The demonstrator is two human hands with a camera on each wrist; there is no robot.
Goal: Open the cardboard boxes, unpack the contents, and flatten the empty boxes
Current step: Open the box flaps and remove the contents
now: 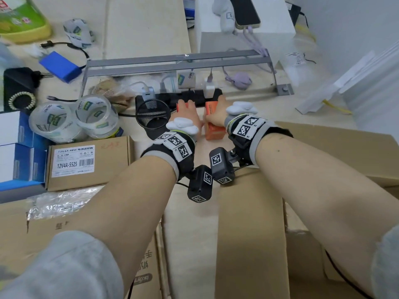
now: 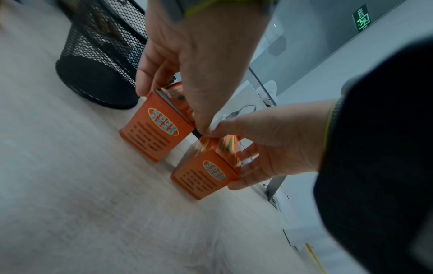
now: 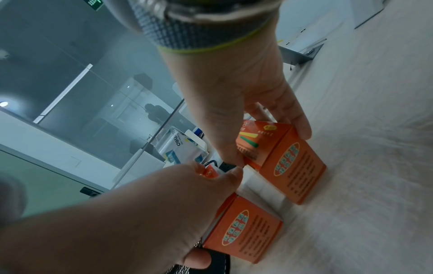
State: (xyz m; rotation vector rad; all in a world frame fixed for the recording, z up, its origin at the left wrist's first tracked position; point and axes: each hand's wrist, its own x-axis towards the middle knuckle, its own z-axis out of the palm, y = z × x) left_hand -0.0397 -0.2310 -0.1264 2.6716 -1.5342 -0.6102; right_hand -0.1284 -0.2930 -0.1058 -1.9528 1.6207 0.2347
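Two small orange cartons standing upright and slightly apart on the pale desk [image 1: 248,102], just past the twelve o'clock edge of the large brown cardboard boxes [image 1: 248,223] under the forearms. Left hand [image 2: 199,61] gripping the left orange carton [image 2: 157,128] from above, thumb on one upper edge and fingers [image 2: 146,81] curled over the far side. Right hand [image 3: 246,92] clasping the right orange carton [image 3: 293,166] the same way, thumb and fingers curled round its top. Thumb tips of both hands nearly meeting in the gap between the cartons. Each carton printed on its near face with a yellow-rimmed oval of teal figures above lines of dark text; coloured bars across the top panel of the right one. Both cartons closed, corners crisp, faces undented.

Black mesh pen cup [image 1: 152,115] at ten o'clock of the left carton, just beside it. Black power strip [image 1: 179,98] with plugged-in chargers at twelve o'clock, behind the cartons. Two rolls of clear tape [image 1: 73,119] at nine o'clock, with a small labelled brown box [image 1: 86,162] at eight o'clock. Grey metal rail [image 1: 177,63] farther back across the desk.
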